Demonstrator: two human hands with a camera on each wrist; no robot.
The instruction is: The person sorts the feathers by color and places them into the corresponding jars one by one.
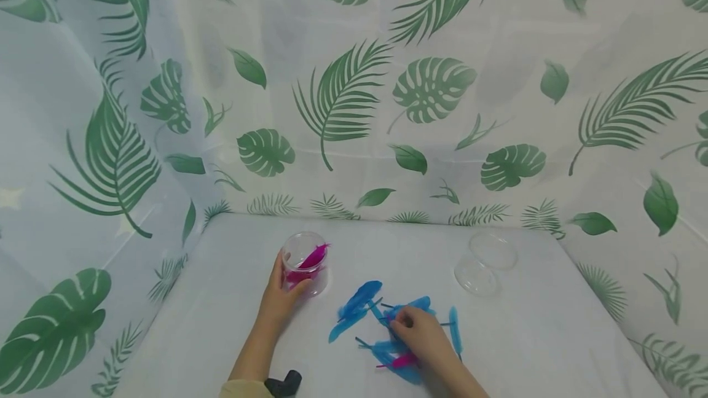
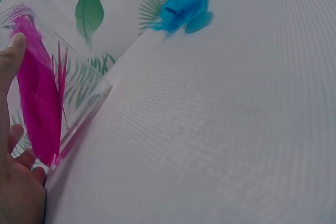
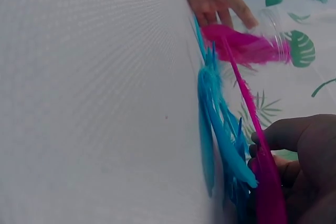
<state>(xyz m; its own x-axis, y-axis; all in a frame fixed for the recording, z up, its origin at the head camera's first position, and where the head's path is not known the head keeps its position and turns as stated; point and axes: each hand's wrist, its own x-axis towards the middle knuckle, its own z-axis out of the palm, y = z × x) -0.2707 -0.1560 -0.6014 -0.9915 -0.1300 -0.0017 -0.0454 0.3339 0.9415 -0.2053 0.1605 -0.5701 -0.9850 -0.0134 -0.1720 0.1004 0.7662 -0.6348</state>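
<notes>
My left hand (image 1: 281, 300) grips a clear plastic jar (image 1: 319, 284) at the table's far left, thumb and fingers around its wall. Pink feathers (image 1: 314, 257) stand in the jar, one tip poking above the rim. Over a loose pile of blue feathers (image 1: 359, 300) is my right hand (image 1: 423, 333), thumb and forefinger pinched together, with a bit of pink at the fingertips. A pink feather (image 3: 270, 192) crosses in front of those fingertips in the right wrist view, partly hiding the pinch. On the blue ones below the hand lies a pink feather (image 1: 404, 360).
Two clear round plastic pieces (image 1: 477, 278) lie at the right back of the white table (image 1: 542, 324). A black object (image 1: 284, 384) sits by the left sleeve at the front edge. Leaf-printed sheets (image 1: 354, 183) hang around the back and sides.
</notes>
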